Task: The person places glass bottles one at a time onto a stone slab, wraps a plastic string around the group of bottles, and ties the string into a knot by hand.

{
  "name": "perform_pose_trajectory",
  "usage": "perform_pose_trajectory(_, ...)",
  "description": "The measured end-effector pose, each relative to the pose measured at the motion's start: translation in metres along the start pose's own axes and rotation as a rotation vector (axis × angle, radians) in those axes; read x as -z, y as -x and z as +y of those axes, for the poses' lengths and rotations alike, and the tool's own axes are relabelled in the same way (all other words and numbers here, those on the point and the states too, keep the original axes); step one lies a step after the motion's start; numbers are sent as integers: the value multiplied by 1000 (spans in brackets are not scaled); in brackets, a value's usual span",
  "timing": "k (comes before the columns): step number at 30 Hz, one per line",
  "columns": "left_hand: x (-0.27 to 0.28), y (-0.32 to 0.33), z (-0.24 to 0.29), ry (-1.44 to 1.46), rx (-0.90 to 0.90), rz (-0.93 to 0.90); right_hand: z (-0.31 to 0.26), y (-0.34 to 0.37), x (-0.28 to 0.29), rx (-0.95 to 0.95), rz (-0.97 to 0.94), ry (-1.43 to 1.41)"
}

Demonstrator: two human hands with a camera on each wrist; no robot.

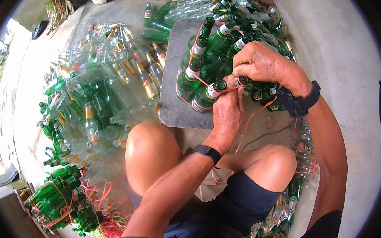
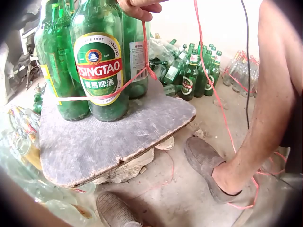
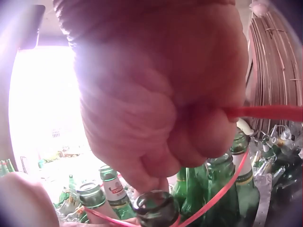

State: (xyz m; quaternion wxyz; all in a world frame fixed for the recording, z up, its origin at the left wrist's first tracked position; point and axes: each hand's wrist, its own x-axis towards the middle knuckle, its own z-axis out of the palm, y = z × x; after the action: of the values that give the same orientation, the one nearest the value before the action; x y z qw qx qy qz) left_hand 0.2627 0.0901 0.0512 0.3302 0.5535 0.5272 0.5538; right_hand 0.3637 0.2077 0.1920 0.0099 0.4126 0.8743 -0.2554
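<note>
A cluster of green beer bottles (image 1: 214,52) stands upright on a dark board, with red plastic string (image 1: 189,53) looped around it. One bottle facing the left wrist camera carries a Tsingtao label (image 2: 100,68). My left hand (image 1: 228,110) is at the near side of the cluster, its fingers by a bottle neck, pinching the string there. Above the near right bottles, my right hand (image 1: 263,64) has its fingers curled round the string, which comes out of the fist in the right wrist view. A loose length of string (image 2: 222,111) runs down toward the floor.
The board (image 1: 172,107) has a worn edge and sits low between my knees. Clear glass bottles (image 1: 122,79) are heaped on the left. Tied green bottles (image 1: 56,199) lie at lower left beside tangled red string (image 1: 112,228). More green bottles (image 2: 189,78) stand behind the board.
</note>
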Motion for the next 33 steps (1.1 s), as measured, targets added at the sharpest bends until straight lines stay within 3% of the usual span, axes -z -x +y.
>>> perform_pose_trajectory(4, 1, 1, 1, -2, 44, -28, 7, -5, 1, -65, -55, -36)
perform_pose_trajectory(10, 2, 0, 4, 7, 6, -3, 19, -3, -8, -1, 13, -1)
perform_pose_trajectory(13, 3, 1, 4, 9, 64, -62, 16, 3, -13, -97, 45, 71)
perform_pose_trajectory(16, 0, 0, -1, -8, -33, 8, 20, 9, -26, -26, 220, 100)
perform_pose_trajectory(21, -1, 2, -6, -23, 13, -43, 20, 23, -44, -86, 485, -58)
perform_pose_trajectory(27, 1, 1, -4, -53, -23, -37, 28, 39, -75, -241, 654, -253)
perform_pose_trajectory(33, 0, 0, -5, -4, 18, -55, 11, 53, -87, -268, 748, -101)
